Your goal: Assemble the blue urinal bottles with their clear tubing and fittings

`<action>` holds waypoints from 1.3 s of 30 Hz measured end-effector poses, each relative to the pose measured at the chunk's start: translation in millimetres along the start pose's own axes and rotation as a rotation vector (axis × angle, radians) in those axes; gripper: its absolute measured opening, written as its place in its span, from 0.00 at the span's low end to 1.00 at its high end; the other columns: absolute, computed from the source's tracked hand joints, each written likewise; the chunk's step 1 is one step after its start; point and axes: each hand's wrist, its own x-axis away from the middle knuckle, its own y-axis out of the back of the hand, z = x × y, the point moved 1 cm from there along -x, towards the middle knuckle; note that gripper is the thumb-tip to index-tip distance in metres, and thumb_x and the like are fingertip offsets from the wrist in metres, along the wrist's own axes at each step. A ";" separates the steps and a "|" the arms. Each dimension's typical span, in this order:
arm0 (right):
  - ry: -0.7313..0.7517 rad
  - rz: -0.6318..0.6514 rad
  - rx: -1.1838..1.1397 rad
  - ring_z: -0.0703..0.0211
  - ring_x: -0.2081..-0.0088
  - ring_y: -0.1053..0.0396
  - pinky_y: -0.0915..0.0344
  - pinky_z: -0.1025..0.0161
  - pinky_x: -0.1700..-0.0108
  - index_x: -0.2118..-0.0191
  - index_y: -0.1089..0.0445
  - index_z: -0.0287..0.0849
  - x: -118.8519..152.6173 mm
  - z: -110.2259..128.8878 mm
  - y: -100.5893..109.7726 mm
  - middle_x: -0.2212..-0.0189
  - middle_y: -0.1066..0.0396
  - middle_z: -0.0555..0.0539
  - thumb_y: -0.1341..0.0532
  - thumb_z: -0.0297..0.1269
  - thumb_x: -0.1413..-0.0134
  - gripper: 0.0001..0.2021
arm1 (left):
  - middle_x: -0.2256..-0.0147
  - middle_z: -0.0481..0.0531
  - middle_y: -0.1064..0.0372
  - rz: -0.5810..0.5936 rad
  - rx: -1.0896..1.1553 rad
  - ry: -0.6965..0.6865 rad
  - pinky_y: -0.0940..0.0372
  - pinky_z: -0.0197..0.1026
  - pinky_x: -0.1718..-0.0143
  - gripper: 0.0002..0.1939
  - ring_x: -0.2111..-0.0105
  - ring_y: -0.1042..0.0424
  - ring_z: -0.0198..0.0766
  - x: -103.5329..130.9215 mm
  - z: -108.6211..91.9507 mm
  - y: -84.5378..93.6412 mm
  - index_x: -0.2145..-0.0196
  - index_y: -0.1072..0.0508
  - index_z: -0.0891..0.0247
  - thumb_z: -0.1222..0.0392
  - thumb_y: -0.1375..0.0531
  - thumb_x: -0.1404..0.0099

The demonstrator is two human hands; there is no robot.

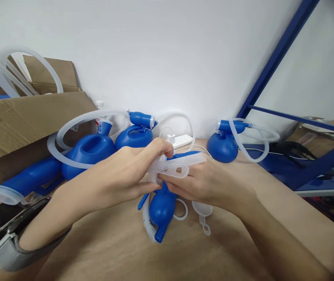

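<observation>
Both of my hands meet near the middle of the view. My left hand is closed, thumb bent, around the left end of a translucent white plastic piece with a hole in its flat tab. My right hand has its fingers curled on the same piece from the right, over a blue part. Below them a blue bulb-shaped part with a spout lies on the brown table. A white ring and a translucent cap with a tab lie to its right.
Blue bottles with clear hoses stand at the left, centre back and right. An open cardboard box is at far left. A white power strip lies by the wall. A blue metal frame rises at right.
</observation>
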 end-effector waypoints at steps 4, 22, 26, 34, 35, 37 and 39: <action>0.032 0.073 0.105 0.61 0.79 0.37 0.50 0.58 0.77 0.64 0.27 0.41 -2.8 8.8 9.1 0.77 0.29 0.51 0.48 0.17 0.34 0.16 | 0.46 0.54 0.21 0.013 0.014 0.006 0.24 0.41 0.58 0.25 0.53 0.17 0.45 -3.0 -1.5 -2.4 0.40 0.36 0.56 0.62 0.34 0.30; 0.151 0.077 0.208 0.59 0.76 0.30 0.32 0.62 0.74 0.63 0.26 0.40 -5.0 12.7 -12.1 0.77 0.28 0.49 0.51 0.20 0.30 0.18 | 0.44 0.53 0.22 0.049 0.027 -0.027 0.27 0.38 0.54 0.28 0.53 0.17 0.41 -2.0 9.7 -5.5 0.39 0.41 0.55 0.65 0.34 0.31; 0.149 0.068 0.224 0.60 0.79 0.32 0.37 0.62 0.77 0.64 0.27 0.40 -4.9 14.0 -9.1 0.79 0.30 0.51 0.50 0.18 0.32 0.18 | 0.45 0.54 0.22 0.077 0.033 -0.050 0.29 0.36 0.55 0.26 0.52 0.18 0.40 -2.2 11.0 -4.6 0.39 0.40 0.55 0.66 0.36 0.30; 0.157 0.106 0.273 0.61 0.80 0.36 0.43 0.62 0.79 0.63 0.27 0.41 -3.1 12.0 -16.0 0.79 0.30 0.51 0.51 0.18 0.32 0.18 | 0.49 0.52 0.21 0.092 0.011 -0.043 0.29 0.37 0.56 0.23 0.56 0.18 0.40 -4.1 13.8 -7.0 0.41 0.38 0.57 0.67 0.37 0.30; 0.164 0.089 0.278 0.62 0.81 0.38 0.43 0.62 0.80 0.64 0.28 0.41 -3.4 11.4 -16.4 0.79 0.32 0.52 0.51 0.18 0.32 0.18 | 0.48 0.52 0.21 0.094 0.023 -0.032 0.29 0.37 0.56 0.23 0.56 0.18 0.40 -4.9 13.5 -6.9 0.41 0.37 0.57 0.67 0.37 0.30; 0.178 0.039 0.279 0.62 0.81 0.38 0.42 0.62 0.79 0.66 0.29 0.41 -4.6 10.0 -16.8 0.80 0.34 0.52 0.52 0.17 0.31 0.19 | 0.46 0.53 0.21 0.090 0.077 -0.002 0.28 0.38 0.55 0.23 0.53 0.17 0.42 -6.8 12.8 -6.1 0.41 0.36 0.56 0.64 0.36 0.30; 0.174 0.002 0.266 0.63 0.79 0.36 0.41 0.63 0.79 0.67 0.30 0.42 -5.4 7.8 -17.6 0.78 0.32 0.52 0.53 0.17 0.29 0.20 | 0.43 0.53 0.22 0.071 0.130 0.034 0.27 0.40 0.53 0.24 0.50 0.18 0.44 -8.5 12.6 -5.1 0.41 0.36 0.57 0.60 0.34 0.31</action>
